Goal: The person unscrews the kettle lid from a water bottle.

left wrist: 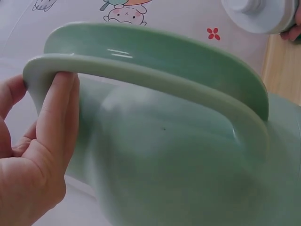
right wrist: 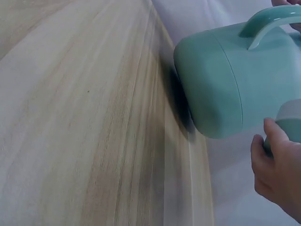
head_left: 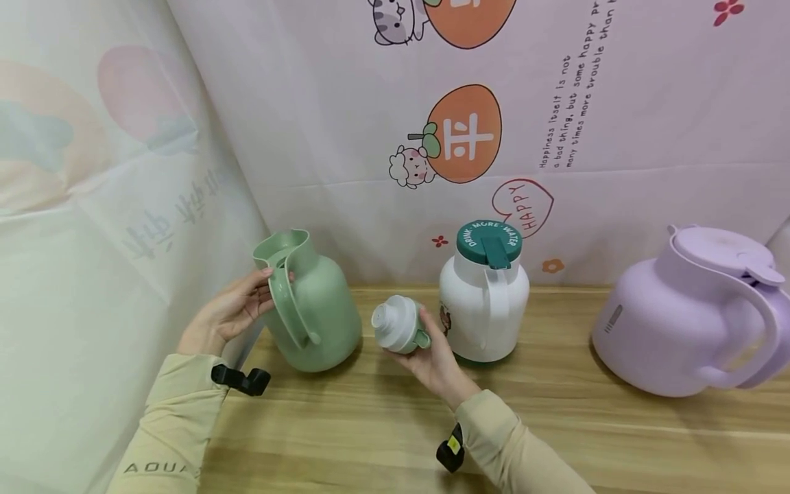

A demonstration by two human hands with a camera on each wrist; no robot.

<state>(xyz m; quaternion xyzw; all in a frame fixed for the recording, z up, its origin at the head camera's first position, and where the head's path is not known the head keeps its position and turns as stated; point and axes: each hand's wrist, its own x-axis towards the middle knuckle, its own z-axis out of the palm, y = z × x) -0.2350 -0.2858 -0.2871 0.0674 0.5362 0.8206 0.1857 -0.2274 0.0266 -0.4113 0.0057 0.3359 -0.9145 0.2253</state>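
Observation:
A light green thermos jug (head_left: 333, 309), its mouth uncovered, stands on the wooden table at the left. My left hand (head_left: 237, 309) holds the top end of the jug's handle (left wrist: 141, 73), with fingers inside the loop and the thumb on the outer side in the left wrist view. To the right of the jug, my right hand (head_left: 438, 367) grips a stopper lid (head_left: 395, 326), white with a green part and a small green tab. That lid is held above the table, tipped with its white side toward the left. In the right wrist view only part of it shows.
A white jug (head_left: 487, 309) with a dark green lid (head_left: 484, 243) stands just right of my right hand. Farther right is a large lilac jug (head_left: 660, 329). A printed white cloth (head_left: 345, 137) hangs behind the wooden table (head_left: 345, 432) and along its left side.

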